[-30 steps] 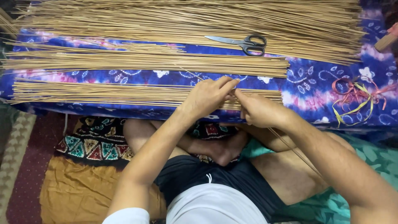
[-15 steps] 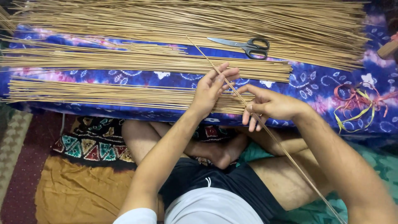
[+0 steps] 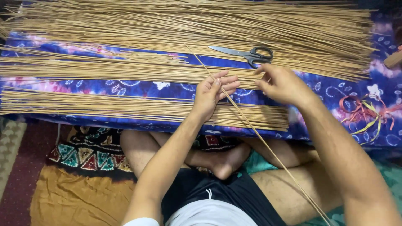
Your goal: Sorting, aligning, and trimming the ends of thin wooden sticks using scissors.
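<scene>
My left hand (image 3: 215, 93) pinches a single thin tan stick (image 3: 268, 152) that runs diagonally from the middle pile down past my knee to the lower right. My right hand (image 3: 281, 83) hovers just right of it with its fingers loosely bent and nothing in them, a little below black-handled scissors (image 3: 248, 53). Three piles of long tan sticks lie across a blue patterned cloth (image 3: 125, 88): a big far pile (image 3: 188, 25), a middle pile (image 3: 117, 69) and a near pile (image 3: 125, 109) under my left wrist.
Red and yellow ribbon strips (image 3: 364, 114) lie on the cloth at the right. A wooden piece (image 3: 393, 58) pokes in at the right edge. My crossed legs sit below the cloth's edge, beside a patterned cushion (image 3: 83, 151) and an orange cloth (image 3: 71, 201).
One stick has come out of the near pile and now sits slanted in my left hand. My right hand has let go of it and moved up and right, toward the scissors.
</scene>
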